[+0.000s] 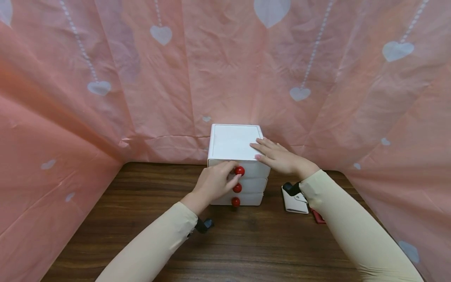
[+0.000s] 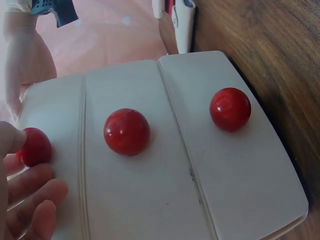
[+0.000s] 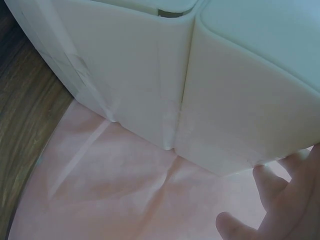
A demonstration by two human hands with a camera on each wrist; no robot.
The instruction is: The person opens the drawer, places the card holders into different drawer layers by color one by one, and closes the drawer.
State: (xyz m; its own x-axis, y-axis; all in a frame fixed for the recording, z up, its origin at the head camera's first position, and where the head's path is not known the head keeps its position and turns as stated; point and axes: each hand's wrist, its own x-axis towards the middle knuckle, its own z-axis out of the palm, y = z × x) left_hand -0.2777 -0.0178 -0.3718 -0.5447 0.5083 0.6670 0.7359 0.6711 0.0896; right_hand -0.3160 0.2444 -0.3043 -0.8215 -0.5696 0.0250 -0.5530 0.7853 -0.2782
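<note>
Left hand [image 1: 214, 181] on the top red knob [image 1: 239, 170], thumb and fingers pinching it! The white drawer cabinet [image 1: 232, 141] stands on the wooden bench [image 1: 246, 246], two more red knobs [image 1: 237, 188] below in a column. Over on the right, the right hand [image 1: 282, 157] rests at the cabinet's top right edge, fingers spread. Just beside lies a pale wallet [image 1: 295, 204], its corner behind the black wrist camera [image 1: 291, 189]; a red item [image 1: 318, 216] peeks out, half hidden by the sleeve [image 1: 338, 211]. Pink curtain [image 1: 225, 62] hangs right behind.
</note>
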